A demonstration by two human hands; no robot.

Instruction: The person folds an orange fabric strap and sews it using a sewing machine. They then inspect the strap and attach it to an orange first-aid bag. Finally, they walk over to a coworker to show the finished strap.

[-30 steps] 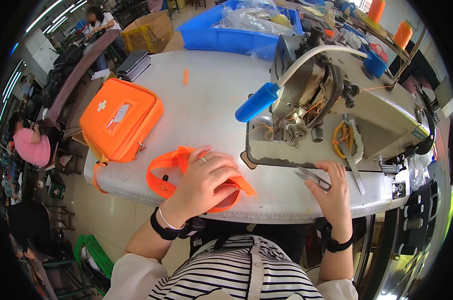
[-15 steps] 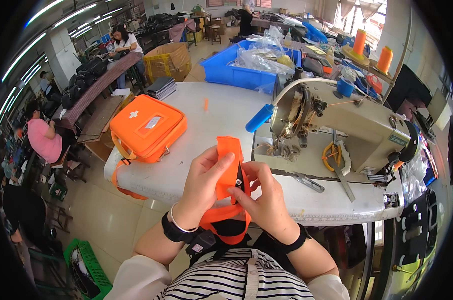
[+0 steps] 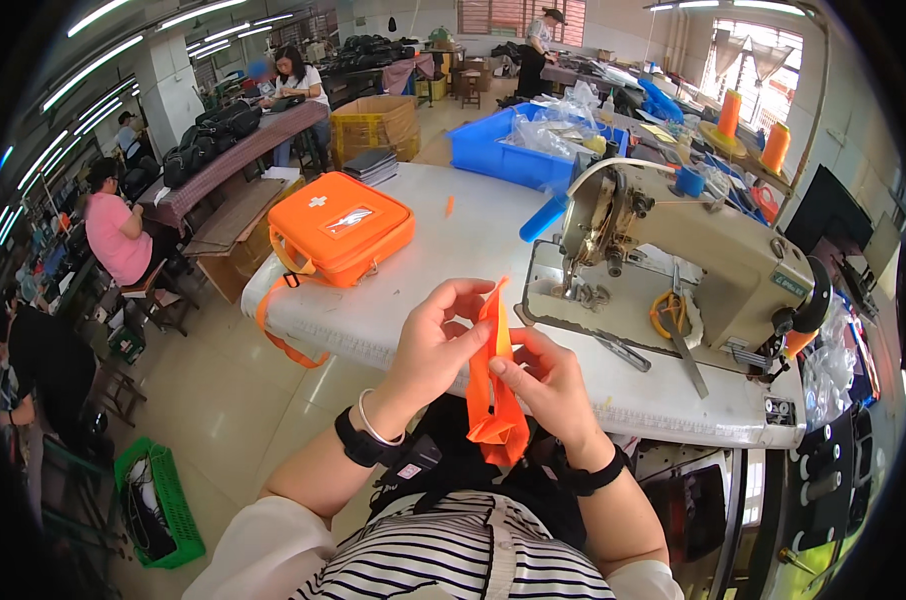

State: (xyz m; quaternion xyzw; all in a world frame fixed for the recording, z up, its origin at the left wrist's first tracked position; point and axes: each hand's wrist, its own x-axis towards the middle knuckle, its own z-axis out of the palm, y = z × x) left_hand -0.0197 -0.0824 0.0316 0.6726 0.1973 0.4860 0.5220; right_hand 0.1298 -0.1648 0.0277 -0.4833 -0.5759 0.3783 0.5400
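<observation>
Both hands grip one orange fabric piece (image 3: 494,405), held upright over the table's front edge. My left hand (image 3: 441,340) pinches its upper left side between thumb and fingers. On the opposite side, my right hand (image 3: 551,385) is closed on the fabric with the thumb against it. The piece is folded along its length, and its lower end hangs loosely below my hands. To the right stands a sewing machine (image 3: 703,225), apart from my hands. An orange zipped bag (image 3: 343,232) with a white cross rests at the table's left, its strap drooping over the edge.
Yellow-handled scissors (image 3: 667,314) and a grey cutter knife (image 3: 623,351) lie beside the machine. A blue bin (image 3: 483,150) of plastic bags is behind the table (image 3: 423,240). On the floor at left sits a green basket (image 3: 180,505). Several people work farther back.
The fabric piece has turned edge-on, and the dark part seen on it before no longer shows. My right hand has shifted rightward. The head view has swung, moving the surroundings rightward.
</observation>
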